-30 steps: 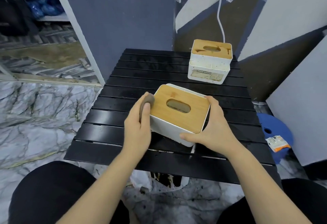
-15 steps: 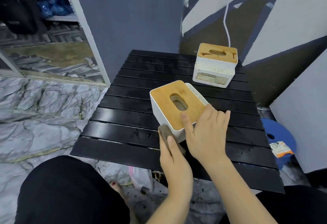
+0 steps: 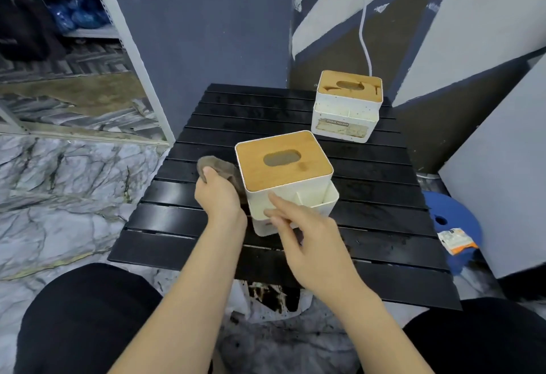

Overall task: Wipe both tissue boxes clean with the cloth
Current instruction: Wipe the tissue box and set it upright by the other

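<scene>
A white tissue box with a wooden lid (image 3: 283, 163) stands near the middle of the black slatted table (image 3: 369, 226), its open front compartments turned toward me. My left hand (image 3: 217, 196) grips a brown-grey cloth (image 3: 215, 165) and holds it against the box's left side. Straight fingers of my right hand (image 3: 301, 234) touch the box's front wall. A second white tissue box (image 3: 345, 107), with a wooden lid and a worn label, stands at the table's far right corner.
A grey metal shelf frame (image 3: 133, 57) stands to the left beside a dark wall. On the floor to the right sits a blue stool (image 3: 452, 220) with a small packet on it. A white cable (image 3: 365, 33) hangs behind the far box. My knees flank the table's near edge.
The near box has been turned so its open compartments face me. My left hand moved with the cloth from the front corner to the left side. My right hand shifted to the front wall.
</scene>
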Demonstrator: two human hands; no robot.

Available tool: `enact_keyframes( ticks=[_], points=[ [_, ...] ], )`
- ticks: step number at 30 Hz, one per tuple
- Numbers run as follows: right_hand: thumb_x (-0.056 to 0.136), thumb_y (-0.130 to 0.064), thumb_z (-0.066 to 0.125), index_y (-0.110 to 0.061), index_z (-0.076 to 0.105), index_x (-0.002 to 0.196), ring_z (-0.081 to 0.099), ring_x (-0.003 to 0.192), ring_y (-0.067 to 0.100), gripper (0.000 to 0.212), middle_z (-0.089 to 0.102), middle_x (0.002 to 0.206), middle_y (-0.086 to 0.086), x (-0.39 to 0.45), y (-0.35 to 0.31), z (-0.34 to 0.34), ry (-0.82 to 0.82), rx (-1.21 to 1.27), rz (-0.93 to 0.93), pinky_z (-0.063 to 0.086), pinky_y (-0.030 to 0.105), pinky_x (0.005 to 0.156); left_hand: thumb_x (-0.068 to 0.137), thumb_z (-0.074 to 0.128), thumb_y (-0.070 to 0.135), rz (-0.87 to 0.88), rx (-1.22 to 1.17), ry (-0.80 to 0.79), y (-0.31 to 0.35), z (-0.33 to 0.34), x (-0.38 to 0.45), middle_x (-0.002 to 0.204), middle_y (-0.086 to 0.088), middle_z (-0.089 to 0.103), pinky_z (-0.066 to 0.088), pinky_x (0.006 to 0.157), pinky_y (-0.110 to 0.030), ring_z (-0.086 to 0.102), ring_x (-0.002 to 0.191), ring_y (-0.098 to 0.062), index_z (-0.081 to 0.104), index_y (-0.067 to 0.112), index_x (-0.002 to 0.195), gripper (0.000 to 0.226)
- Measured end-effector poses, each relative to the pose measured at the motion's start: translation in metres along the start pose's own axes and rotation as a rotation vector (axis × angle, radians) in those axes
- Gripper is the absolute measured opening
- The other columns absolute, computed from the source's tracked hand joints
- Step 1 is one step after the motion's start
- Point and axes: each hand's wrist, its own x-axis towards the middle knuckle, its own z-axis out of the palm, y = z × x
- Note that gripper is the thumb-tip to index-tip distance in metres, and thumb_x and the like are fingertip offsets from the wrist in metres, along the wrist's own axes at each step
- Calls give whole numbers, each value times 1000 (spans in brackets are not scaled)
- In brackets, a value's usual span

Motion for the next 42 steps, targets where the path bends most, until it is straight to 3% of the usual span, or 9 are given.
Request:
enact_keyframes(
  ticks=[4,7,10,12,21,27,32,36,42],
  points=[
    [89,-35,76,-25,64,133,65,109,12,47,69,122,-12,12,16,-37,224,34,-110,51,43,100,106,42,25,196,22,-55,28,-5,-3,96,1,64,48,73,-19,60,88,-13,65,12,106,26],
    [68,-60,87,-48,35,146,39,144,7,95,39,151,-29,38,33,-68,20,-4,85,33,38,121,107,41,34,523,167,-313,36,-3,-22,97,11,66,46,78,-22,59,88,2,67,22,109,29],
    [48,-70,89,-41,13,161,0,157,1,139,4,168,-25,61,51,-73,-281,-152,133,12,45,129,106,18,51,1006,867,-649,15,3,-31,147,0,55,35,114,-39,46,137,-12,56,30,136,52],
    [48,-67,93,-30,2,165,-4,157,0,153,-7,171,-21,68,60,-66,-382,-265,105,11,44,130,103,8,52,1185,1232,-682,5,3,-31,162,-3,36,17,122,-44,25,152,-22,45,31,150,63],
    [60,-63,90,-29,2,165,18,156,12,141,-7,172,-19,61,69,-53,-280,-364,30,34,48,118,106,31,41,1190,1159,-1139,26,-50,-2,167,11,22,17,125,-38,15,155,-7,37,34,156,50],
    [61,-54,94,-27,7,166,23,155,14,139,-6,172,-19,59,68,-52,-289,-307,11,43,49,112,90,64,56,1533,1373,-1042,47,-25,20,157,-5,44,41,111,-49,44,139,-28,32,24,158,82],
    [62,-56,93,-29,5,165,38,148,20,139,-8,171,-21,61,72,-55,-310,-333,-20,49,46,106,77,72,66,1411,1492,-976,44,0,5,155,2,45,45,106,-47,41,142,-23,11,28,162,111],
    [63,-56,92,-28,7,165,41,145,17,136,-9,171,-22,60,73,-58,-315,-364,-28,47,42,107,78,71,67,1388,1601,-945,44,3,2,159,2,39,43,105,-40,35,145,-21,23,25,158,102],
    [63,-56,92,-30,6,165,34,149,13,136,-8,171,-22,59,72,-59,-314,-380,-25,39,48,114,76,83,41,1230,1612,-1190,67,-9,17,166,6,23,43,111,-40,27,149,-11,31,29,153,94]
  ],
)
